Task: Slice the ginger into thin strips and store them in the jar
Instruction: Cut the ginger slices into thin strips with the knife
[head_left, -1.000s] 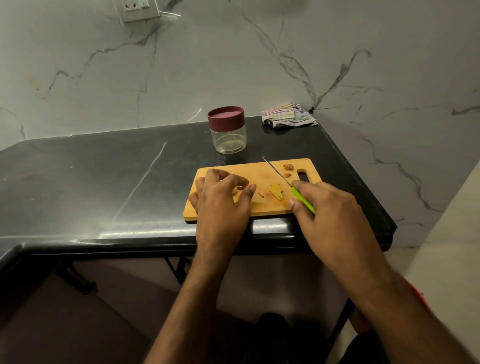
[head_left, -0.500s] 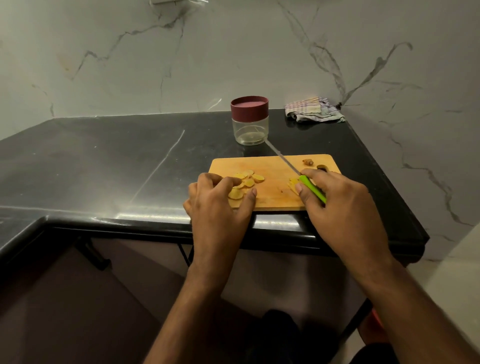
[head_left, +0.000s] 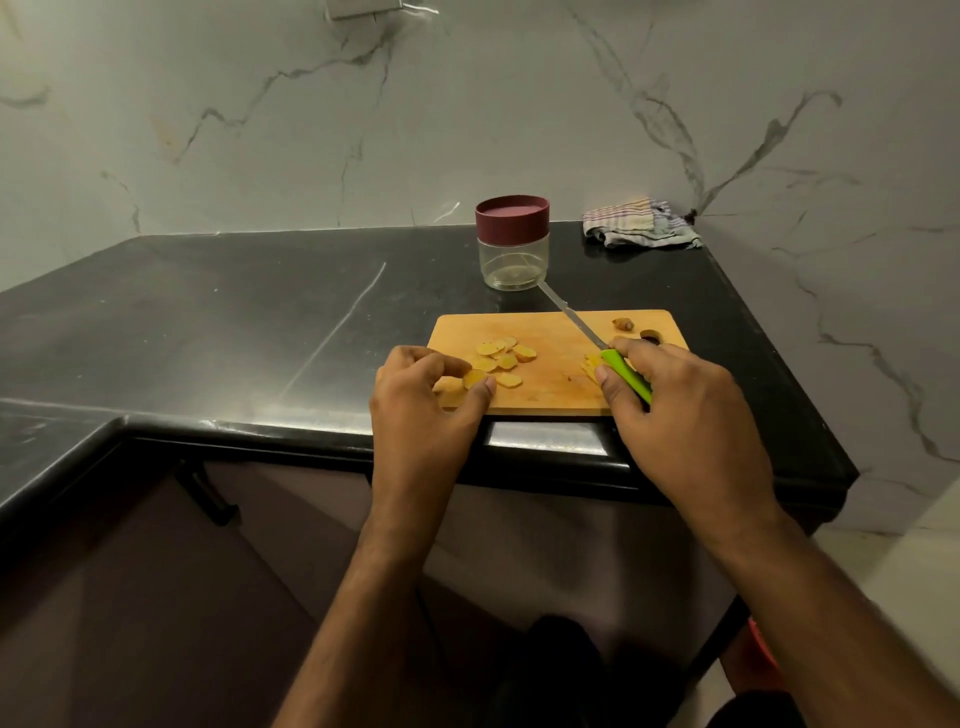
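Black desk (head_left: 208, 322) carries a wooden cutting board (head_left: 550, 387); left hand (head_left: 423, 410) pinches a ginger slice (head_left: 474, 378), right hand (head_left: 675, 410) grips the green-handled knife (head_left: 626, 375), lidded jar (head_left: 512, 241) behind.

A glossy black countertop (head_left: 218, 312) carries an orange-tan wooden cutting board (head_left: 545, 332) scattered with pale yellow ginger slices (head_left: 501, 358). The knife (head_left: 597, 345) has a bright lime-green handle and a silver blade. The jar (head_left: 513, 244) is clear with a maroon lid. A striped cloth (head_left: 636, 223) shows beige, grey and purple bands; the wall (head_left: 467, 104) is white marble veined grey
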